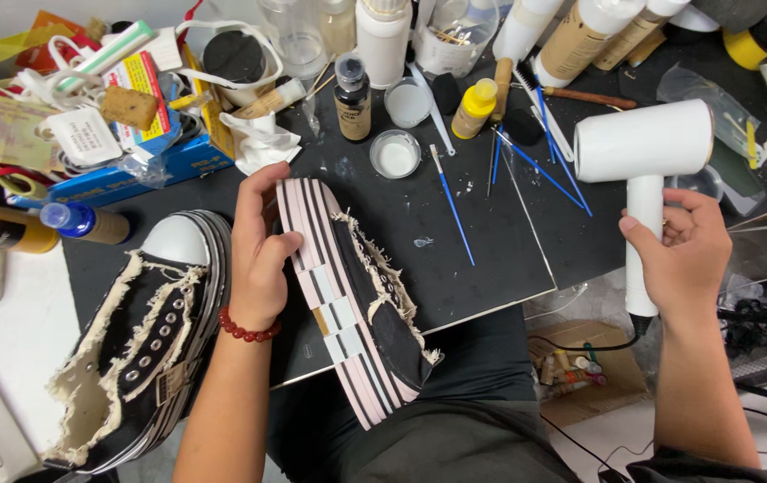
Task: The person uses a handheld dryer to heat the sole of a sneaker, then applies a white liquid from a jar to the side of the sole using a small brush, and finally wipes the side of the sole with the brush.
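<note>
The left hand (258,255) is gripping a shoe (348,300) by its striped sole; the right hand (679,255) is clasping a white hairdryer (643,148). A small cup (395,154) is holding white liquid; a jar (451,36) behind is holding sticks.

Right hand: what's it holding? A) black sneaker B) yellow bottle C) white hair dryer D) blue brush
C: the right hand grips the handle of the white hair dryer, whose barrel points toward the sneaker that the left hand holds on its side.
</note>
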